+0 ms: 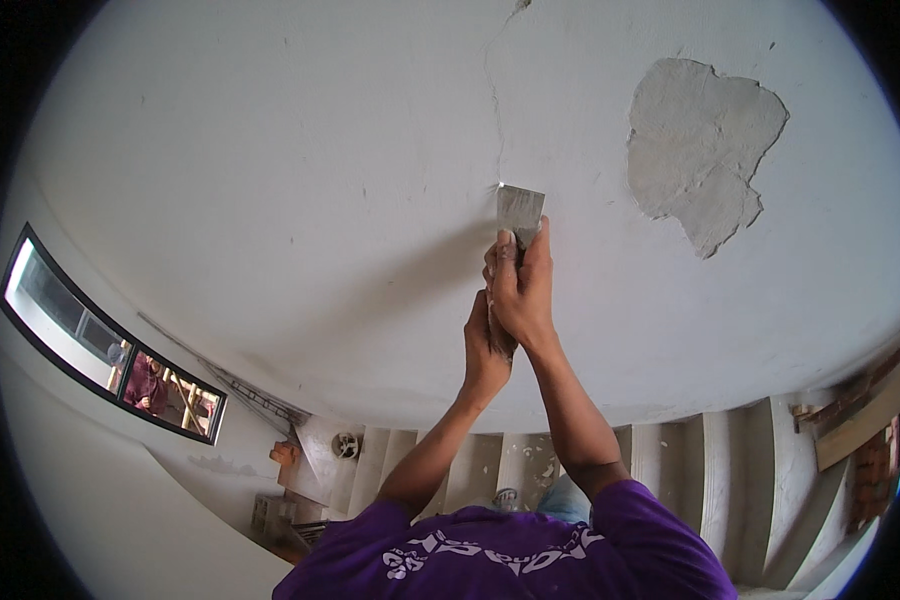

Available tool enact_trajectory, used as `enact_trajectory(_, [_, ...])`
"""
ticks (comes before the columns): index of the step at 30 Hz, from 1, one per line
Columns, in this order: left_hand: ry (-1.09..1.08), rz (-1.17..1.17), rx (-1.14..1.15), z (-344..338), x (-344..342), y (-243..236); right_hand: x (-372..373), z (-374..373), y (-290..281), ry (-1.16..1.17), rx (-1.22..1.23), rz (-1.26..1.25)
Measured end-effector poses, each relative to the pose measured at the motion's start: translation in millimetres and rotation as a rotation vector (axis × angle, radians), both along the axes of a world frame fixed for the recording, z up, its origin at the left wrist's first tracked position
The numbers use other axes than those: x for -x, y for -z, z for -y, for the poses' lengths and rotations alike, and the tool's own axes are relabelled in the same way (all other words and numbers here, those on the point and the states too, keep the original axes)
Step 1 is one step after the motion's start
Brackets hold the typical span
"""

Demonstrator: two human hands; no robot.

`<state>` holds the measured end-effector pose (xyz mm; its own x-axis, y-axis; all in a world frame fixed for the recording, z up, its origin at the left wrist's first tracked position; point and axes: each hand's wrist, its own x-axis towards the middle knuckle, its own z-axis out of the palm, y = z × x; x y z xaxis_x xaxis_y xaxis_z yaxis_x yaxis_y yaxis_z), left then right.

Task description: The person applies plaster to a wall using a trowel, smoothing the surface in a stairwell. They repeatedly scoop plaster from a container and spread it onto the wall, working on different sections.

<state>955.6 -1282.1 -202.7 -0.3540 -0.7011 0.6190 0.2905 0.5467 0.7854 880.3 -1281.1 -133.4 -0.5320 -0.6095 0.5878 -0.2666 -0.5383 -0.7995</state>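
Note:
Both my hands grip a putty knife (520,205) with a metal, plaster-smeared blade against the white wall (350,150), at the lower end of a thin crack (492,90). My right hand (523,285) is higher, with its thumb and fingers pressed along the base of the blade. My left hand (485,340) is wrapped round the handle below it; most of the handle is hidden by my hands. To the right of the blade is a rough, irregular patch (700,140) of flaked-off paint.
Stairs (660,470) run below me, marked with white flecks. At left is a black-framed window (70,320) with a person in maroon (147,385) beyond it. A round container (346,446) sits near the steps. Boards (860,420) stand at lower right.

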Motion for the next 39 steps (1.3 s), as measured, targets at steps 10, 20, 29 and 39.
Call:
enact_trajectory(10, [0.056,-0.005,-0.091,-1.0,-2.1,-6.8,-2.9,-0.5,-9.7,0.02,0.001,0.001])
enact_trajectory(20, [0.242,-0.224,-0.276,1.4,-6.5,-2.6,-12.8,-34.0,16.9,0.053,-0.095,-0.316])
enact_trajectory(29, [0.134,-0.042,-0.287,-6.6,-24.2,1.4,-21.6,-51.0,46.9,-0.004,-0.143,-0.158])
enact_trajectory(39, [0.307,-0.128,-0.3,22.7,-4.2,-35.9,-19.5,-33.0,34.5,-0.082,-0.039,0.113])
